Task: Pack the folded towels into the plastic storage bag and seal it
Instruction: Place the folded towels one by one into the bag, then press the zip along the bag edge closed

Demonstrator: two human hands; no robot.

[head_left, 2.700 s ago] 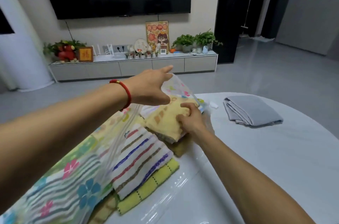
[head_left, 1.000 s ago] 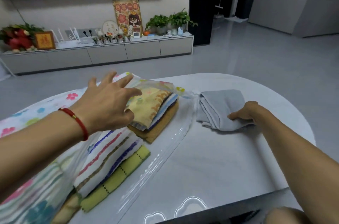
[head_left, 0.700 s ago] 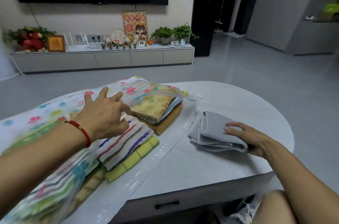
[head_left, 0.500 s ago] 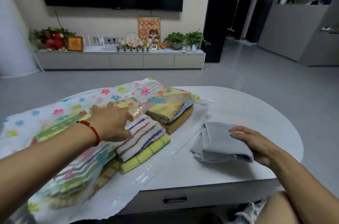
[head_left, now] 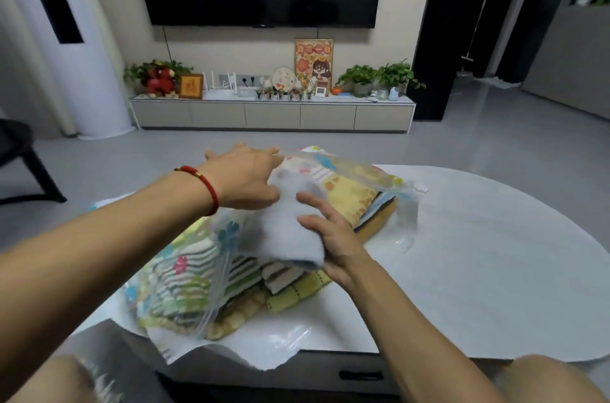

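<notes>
A clear plastic storage bag [head_left: 185, 274] printed with coloured flowers lies on the white table [head_left: 495, 254], its mouth facing me and to the right. Inside are two stacks of folded towels: a striped stack [head_left: 231, 280] near me and a yellow-topped stack [head_left: 353, 198] further back. My right hand [head_left: 333, 237] grips a folded grey towel [head_left: 284, 231] and holds it on top of the striped stack, at the bag's mouth. My left hand [head_left: 244, 178], with a red bracelet at the wrist, lifts the bag's upper sheet, fingers spread over it.
The bag's lower sheet [head_left: 270, 343] hangs over the table's near edge. Bare tabletop extends to the right. Beyond the table is grey floor, a low TV cabinet [head_left: 274, 112] with plants and ornaments, and a dark chair [head_left: 19, 158] at far left.
My right hand has carried the grey towel from the right side of the table leftward onto the striped stack. My left hand has raised the bag's top sheet higher.
</notes>
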